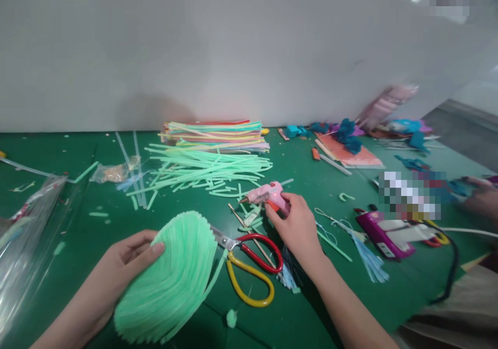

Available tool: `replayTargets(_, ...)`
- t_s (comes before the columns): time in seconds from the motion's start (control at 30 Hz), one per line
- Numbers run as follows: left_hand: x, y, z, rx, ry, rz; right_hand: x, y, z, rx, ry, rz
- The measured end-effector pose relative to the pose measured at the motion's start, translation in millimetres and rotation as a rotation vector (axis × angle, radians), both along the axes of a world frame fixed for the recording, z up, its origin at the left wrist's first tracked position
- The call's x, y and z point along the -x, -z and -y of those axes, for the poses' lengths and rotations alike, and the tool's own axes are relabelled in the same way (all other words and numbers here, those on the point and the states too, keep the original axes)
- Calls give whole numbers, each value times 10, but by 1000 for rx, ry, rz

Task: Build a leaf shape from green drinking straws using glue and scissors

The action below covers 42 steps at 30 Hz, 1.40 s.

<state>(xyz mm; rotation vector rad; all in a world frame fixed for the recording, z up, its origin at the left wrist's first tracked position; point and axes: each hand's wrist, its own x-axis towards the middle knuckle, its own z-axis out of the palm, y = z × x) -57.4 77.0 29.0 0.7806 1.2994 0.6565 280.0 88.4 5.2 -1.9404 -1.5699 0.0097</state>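
Note:
My left hand (134, 263) grips a large leaf-like pad (167, 276) of mint-green pipe cleaners laid side by side, thumb on its front face. One loose strand trails from its right edge. My right hand (295, 224) has its fingers closed around the handle of a pink hot glue gun (268, 192), whose nozzle points left. Between the hands lie scissors (233, 242) with one red and one yellow handle, their blades partly hidden behind the green pad. Green scraps (252, 217) and a thin wooden stick (259, 245) lie under and beside the glue gun.
Loose green pipe cleaners (210, 167) and a multicoloured bundle (218, 134) lie by the wall. Plastic wrap (33, 245) covers the left side. At right are blue tassels (368, 255), a purple device (385, 235) with a cable, and another person's hand (480, 198).

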Motion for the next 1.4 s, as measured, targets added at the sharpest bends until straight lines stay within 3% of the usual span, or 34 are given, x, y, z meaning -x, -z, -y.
replayTargets(0.1, -60, -62, 7, -30, -4, -23, -39, -49, -1, -83, -14, 57)
replayTargets(0.2, -101, -102, 18, -66, -11, -39, 162, -234, 158, -200, -177, -46)
replayTargets(0.3, -89, -83, 16, -74, 22, -36, 467, -404, 380, -21, -505, -242)
replayTargets(0.4, -55, -38, 7, -75, 46, -30, 669, -442, 508, -15, -598, -247)
replayTargets(0.83, -94, -61, 18, -82, 51, -29, 725, -365, 425, 39, -698, -148)
replayTargets(1.07, -50, -12, 15, -113, 110, -51, 723, -374, 340, 145, -681, -179)
replayTargets(1.4, -5, 17, 8, -86, 131, -39, 781, -412, 332, 129, -639, -229)
